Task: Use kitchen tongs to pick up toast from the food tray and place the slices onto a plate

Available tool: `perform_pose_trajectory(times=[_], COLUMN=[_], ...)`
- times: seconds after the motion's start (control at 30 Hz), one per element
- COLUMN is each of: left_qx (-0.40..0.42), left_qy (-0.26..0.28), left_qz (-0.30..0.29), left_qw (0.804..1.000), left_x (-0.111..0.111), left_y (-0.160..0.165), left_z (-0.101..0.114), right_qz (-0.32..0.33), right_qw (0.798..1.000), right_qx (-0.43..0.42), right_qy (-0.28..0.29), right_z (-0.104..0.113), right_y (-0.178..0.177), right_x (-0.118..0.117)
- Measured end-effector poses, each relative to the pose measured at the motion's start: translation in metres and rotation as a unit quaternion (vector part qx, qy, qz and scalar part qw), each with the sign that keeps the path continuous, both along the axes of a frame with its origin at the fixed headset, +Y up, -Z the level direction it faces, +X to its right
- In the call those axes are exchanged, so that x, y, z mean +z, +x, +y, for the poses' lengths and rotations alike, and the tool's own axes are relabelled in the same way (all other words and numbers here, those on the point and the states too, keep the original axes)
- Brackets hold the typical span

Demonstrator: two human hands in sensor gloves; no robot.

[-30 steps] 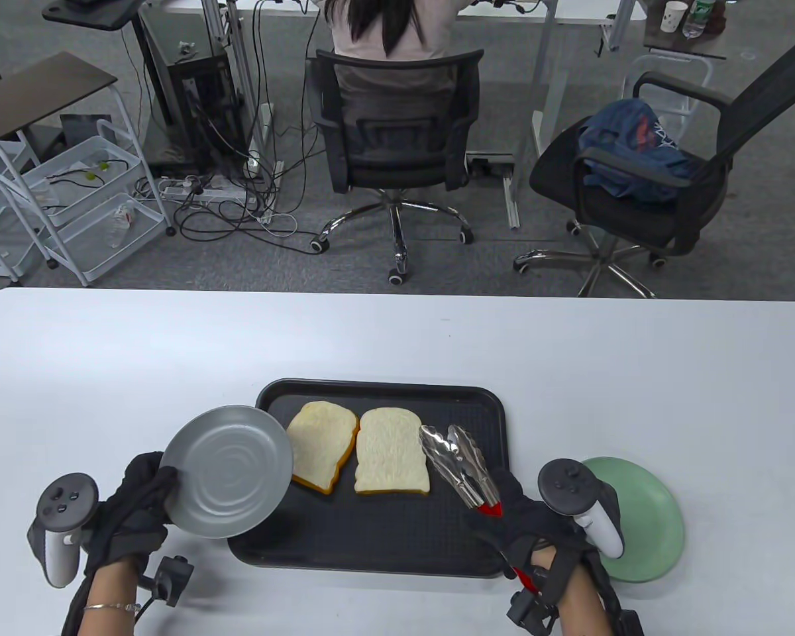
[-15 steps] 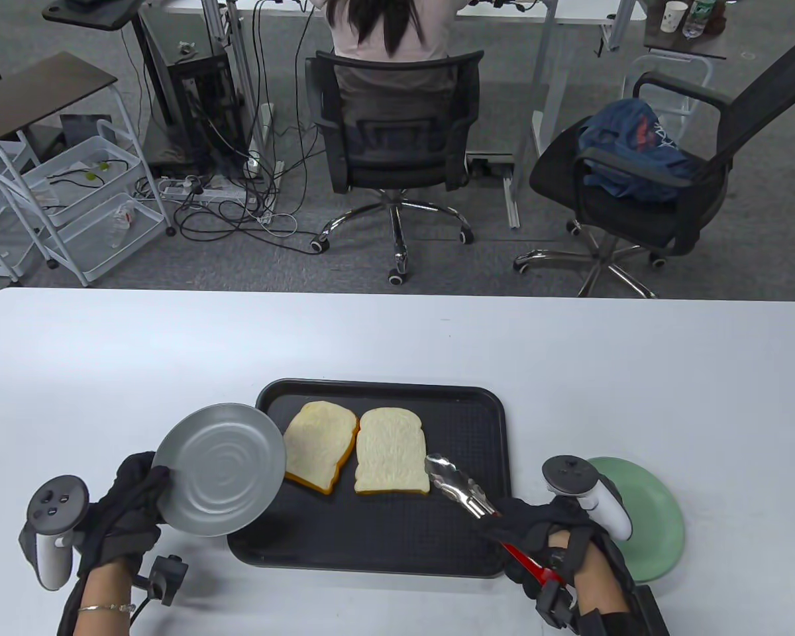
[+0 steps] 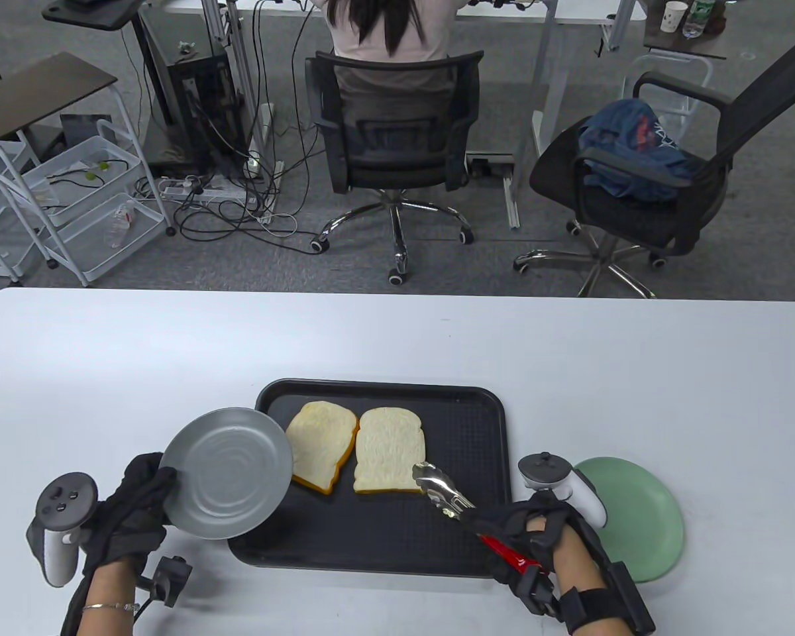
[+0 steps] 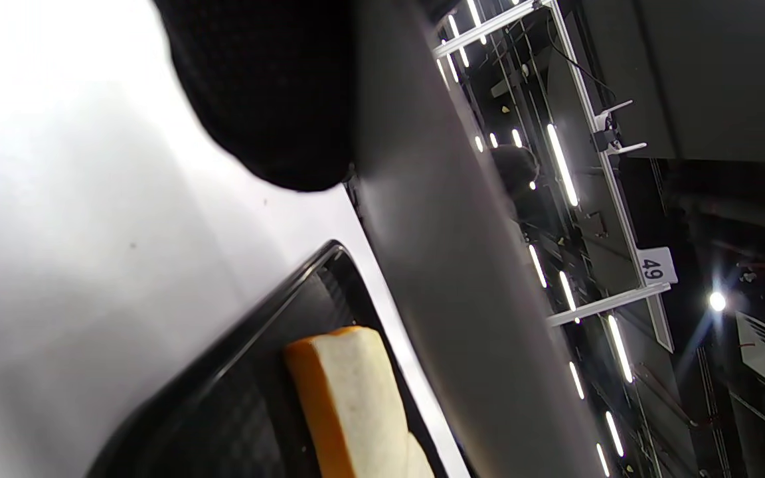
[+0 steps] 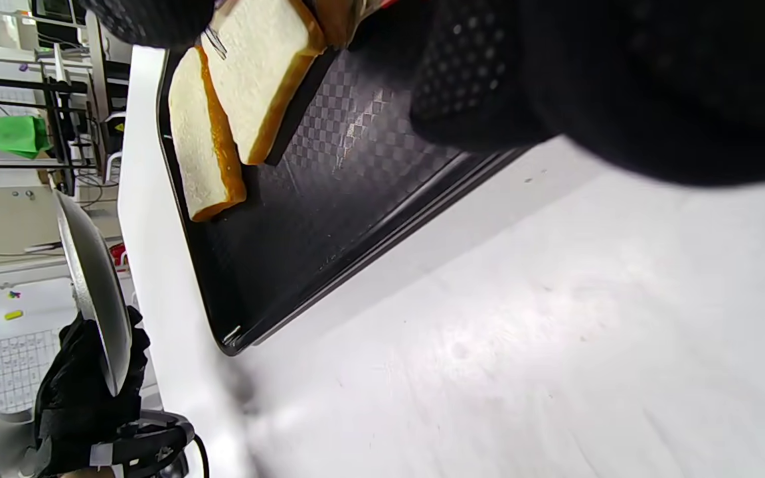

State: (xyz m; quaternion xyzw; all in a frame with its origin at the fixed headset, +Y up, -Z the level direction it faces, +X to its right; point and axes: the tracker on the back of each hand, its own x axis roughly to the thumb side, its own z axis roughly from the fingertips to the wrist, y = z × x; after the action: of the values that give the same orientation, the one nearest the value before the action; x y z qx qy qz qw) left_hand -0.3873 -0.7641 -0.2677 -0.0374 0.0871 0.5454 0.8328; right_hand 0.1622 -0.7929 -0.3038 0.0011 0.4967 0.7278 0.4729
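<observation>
Table view first: my left hand (image 3: 129, 513) grips the near-left rim of a grey plate (image 3: 227, 473) and holds it tilted above the table, its far-right edge overlapping the left edge of the black food tray (image 3: 384, 540). Two toast slices lie side by side in the tray's far-left part: the left slice (image 3: 320, 445) partly under the plate's rim, the right slice (image 3: 390, 450) just beside it. My right hand (image 3: 527, 530) is curled round the red handles of the tongs (image 3: 445, 493), whose steel tips are pressed close together and sit at the right slice's near-right corner, touching or just above it; I cannot tell which. A green plate (image 3: 639, 517) rests on the table off the tray's right edge.

Left wrist view: a gloved finger (image 4: 269, 93) lies against the plate's underside, with the tray's corner and one crusted slice below.

Right wrist view: my fingers (image 5: 482, 86) fill the top edge, both slices sit near the tray's far corner, and my other hand grips the plate edge-on beyond the table's edge.
</observation>
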Motion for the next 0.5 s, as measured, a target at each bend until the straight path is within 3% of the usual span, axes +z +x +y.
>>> perform_pose_trajectory(times=[0.5], left_qx=[-0.01], left_qy=[-0.015], left_qz=[-0.024], left_qw=[1.0], left_x=[-0.004], left_y=[0.01], left_z=[-0.004], right_qz=[-0.016], right_qw=[1.0], right_qx=[-0.009], right_qy=[-0.015], right_z=[-0.019], right_y=[-0.025], right_x=[-0.016])
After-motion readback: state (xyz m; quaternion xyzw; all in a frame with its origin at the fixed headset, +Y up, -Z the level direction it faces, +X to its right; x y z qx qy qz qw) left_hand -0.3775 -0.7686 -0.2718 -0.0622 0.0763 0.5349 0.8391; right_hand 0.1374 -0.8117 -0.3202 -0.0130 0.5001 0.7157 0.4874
